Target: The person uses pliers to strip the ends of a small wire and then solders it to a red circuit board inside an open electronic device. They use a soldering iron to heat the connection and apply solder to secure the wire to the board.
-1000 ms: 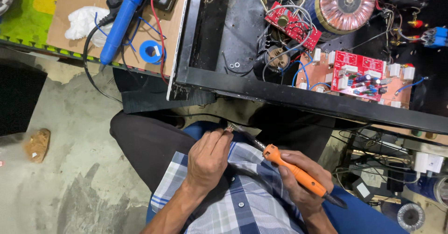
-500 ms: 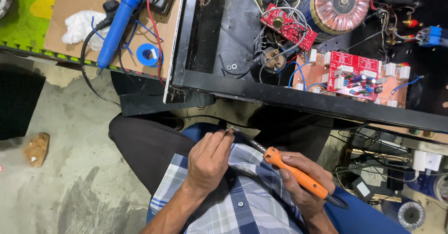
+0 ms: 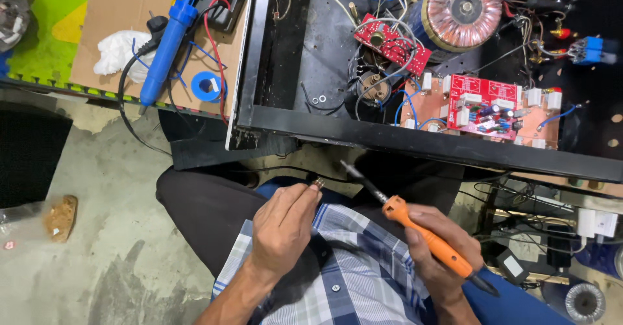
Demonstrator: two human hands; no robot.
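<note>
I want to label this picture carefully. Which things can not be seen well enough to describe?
- Head view: the small part pinched by the left hand is too small to identify; the fingertips cover most of it.
- The orange soldering iron is partly hidden inside the right hand.
- The copper coil is cut off by the top edge.
- The blue tool is also cut by the top edge.

light: even, bright | shadows: soft | focus: sharp | edges: slight wide-angle bend
</note>
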